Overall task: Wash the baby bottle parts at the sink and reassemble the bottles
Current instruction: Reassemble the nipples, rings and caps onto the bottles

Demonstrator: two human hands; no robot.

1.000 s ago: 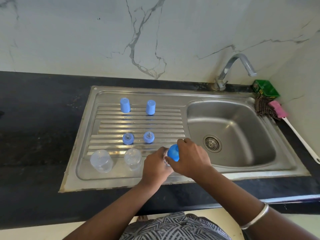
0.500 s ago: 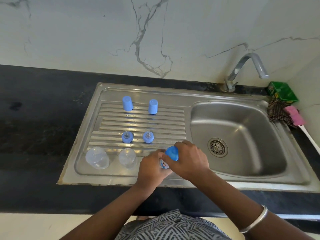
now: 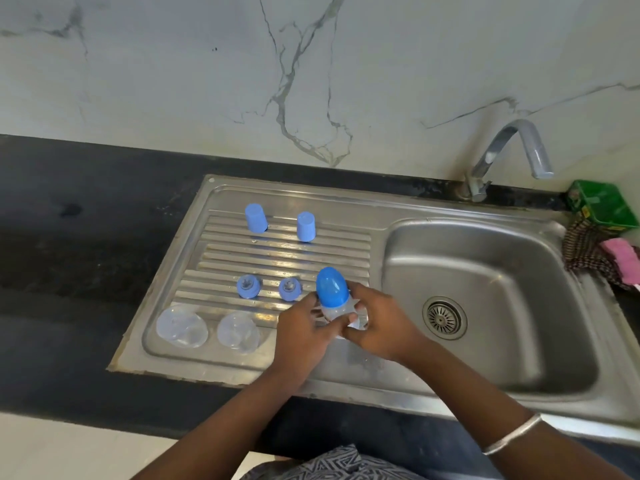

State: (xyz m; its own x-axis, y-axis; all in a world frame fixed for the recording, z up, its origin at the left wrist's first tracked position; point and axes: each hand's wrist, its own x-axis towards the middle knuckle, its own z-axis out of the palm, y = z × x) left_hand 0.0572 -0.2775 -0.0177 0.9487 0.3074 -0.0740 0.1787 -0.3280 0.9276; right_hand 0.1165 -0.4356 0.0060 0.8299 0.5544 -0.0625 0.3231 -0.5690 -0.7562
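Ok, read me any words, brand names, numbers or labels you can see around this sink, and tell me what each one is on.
No text can be read anywhere in this view.
Green box behind the basin: small yellow and white marks on its side, too blurred to read.
Baby bottle gripped by the left hand and the right hand: no lettering or scale shows.
Loose blue caps, collars and clear bottles on the drainboard: no markings visible.

Bottle [image 3: 334, 315] body behind fingers [image 3: 349, 318]

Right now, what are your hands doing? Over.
Left hand and right hand both grip the capped bottle over the drainboard. Nothing in the way.
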